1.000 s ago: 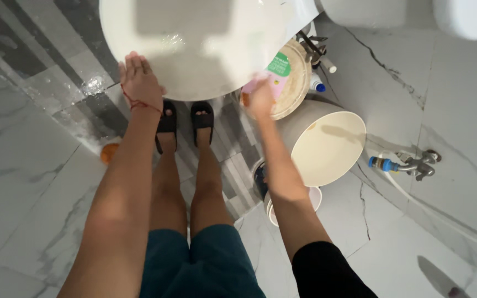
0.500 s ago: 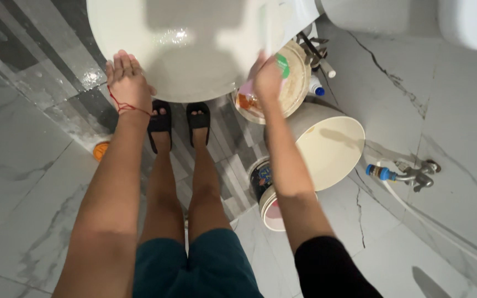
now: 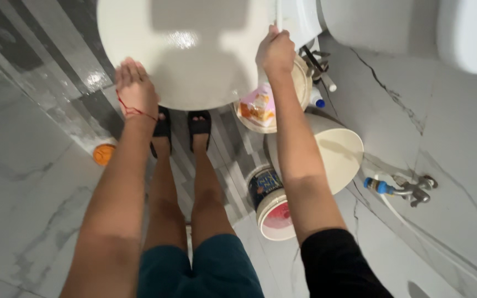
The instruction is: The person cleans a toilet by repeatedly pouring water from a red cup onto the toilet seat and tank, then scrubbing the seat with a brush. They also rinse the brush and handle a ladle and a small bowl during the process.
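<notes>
Right hand [image 3: 275, 51] moved up basin [image 3: 183, 49] rim | left hand [image 3: 134, 88] stays

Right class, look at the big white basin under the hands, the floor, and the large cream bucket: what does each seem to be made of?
Basin: likely glazed ceramic, smooth white with a bright wet glint.
Floor: polished marble or marble-look tile, grey veins and glossy reflections.
Cream bucket: probably plastic, thin matte wall, uniform colour.
</notes>
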